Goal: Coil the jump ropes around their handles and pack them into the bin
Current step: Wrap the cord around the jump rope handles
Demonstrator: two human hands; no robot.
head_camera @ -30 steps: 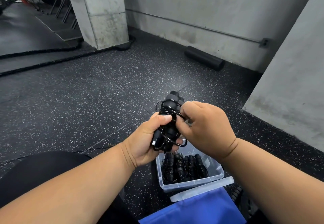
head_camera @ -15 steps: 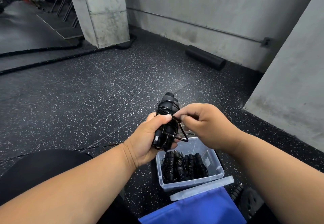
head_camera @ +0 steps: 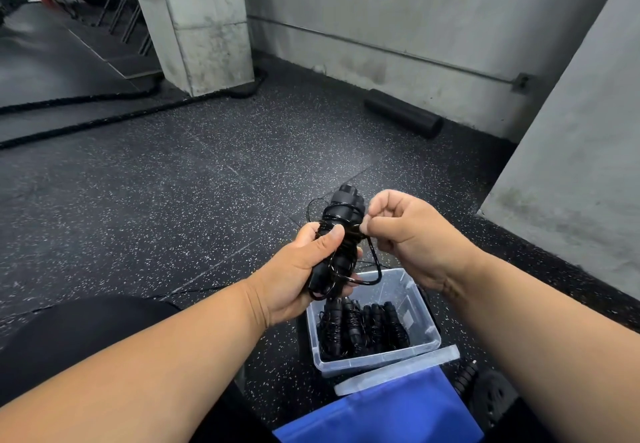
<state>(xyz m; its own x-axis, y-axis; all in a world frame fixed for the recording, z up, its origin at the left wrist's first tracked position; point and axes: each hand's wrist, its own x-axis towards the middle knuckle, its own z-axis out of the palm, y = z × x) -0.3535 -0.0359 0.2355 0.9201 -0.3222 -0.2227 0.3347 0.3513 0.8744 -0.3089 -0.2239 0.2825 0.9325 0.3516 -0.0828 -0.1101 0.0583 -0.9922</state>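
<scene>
Flooring of speckled black rubber carries everything here, bounded by a concrete wall and a concrete pillar, with a thick black battle rope lying past the pillar and a black foam roller set against the wall's foot. A blue sheet or bag is seen at the lower edge, its nature not clear. Just beyond it a clear plastic bin stands on the floor, and its clear lid is laid against the near side. Inside the bin several coiled jump ropes are packed side by side.

Above the bin, the jump rope handles are held upright as a bundle, partly wound with thin black cord. The left hand is clenched round the lower part of the bundle, thumb pressed over the turns. The right hand has its grip pinched on the cord just beside the handles, and a loose loop hangs below.

Judged from this, the coiling step is nearly finished, and packing is not yet begun for this rope. The next move appears to call for the slack loop to be drawn tight and tucked under a turn, while the bundle is kept firmly held so that the coils do not spring loose.
</scene>
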